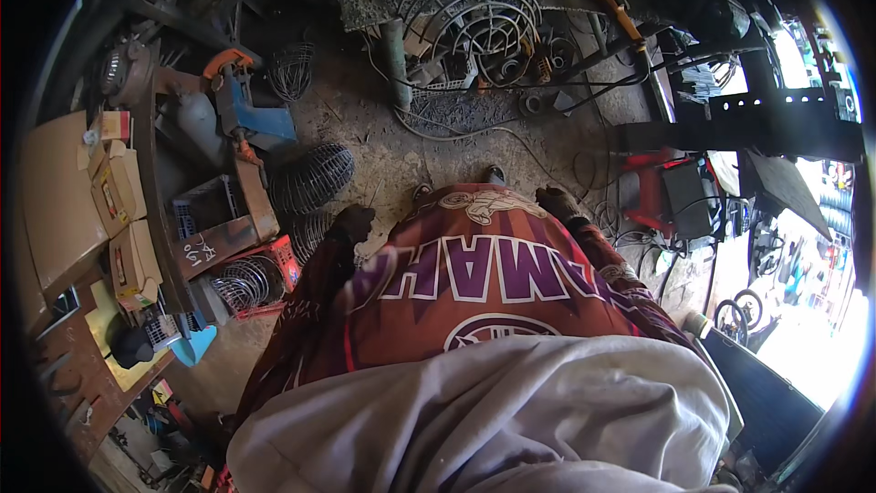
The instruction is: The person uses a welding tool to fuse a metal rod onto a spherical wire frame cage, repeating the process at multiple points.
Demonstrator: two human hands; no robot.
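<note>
Floor (538,132), bare and gritty, dark scraps strewn near the front. Standing on it: a person in a printed red-brown shirt (429,256), arms hanging, pale cloth (493,402) bunched nearest the viewer. Ahead, a rough, worn table (356,0). Large wire cage (456,0) at the table, hoops evenly spaced, curving into a dome; whether all its weight rests there, I cannot tell.

Left side: cardboard boxes (73,192), then a blue metal block (251,114) with orange fittings. Between these and the person, a dark wire cage (315,178) lies on the floor, rounded, ribs close-set, greyish-black, apparently bare metal. Below it a lower wire cage (313,230), partly hidden by the left arm. Red crate (285,256) just beside, brighter wire rings (246,285) heaped inside.

Progress, my judgement: the cages look bent to shape, ribs joined; whether any is finished, or what remains, doesn't show. No handling under way.

Left hand (354,222) is curled, near the lower cage; contact unclear. Right hand (558,204) hangs above the floor, fingers apparently bent. Nothing visibly grasped; too dark to tell how tightly either is closed.

Smallest: shoe tips (495,173) beyond the shirt hem.
</note>
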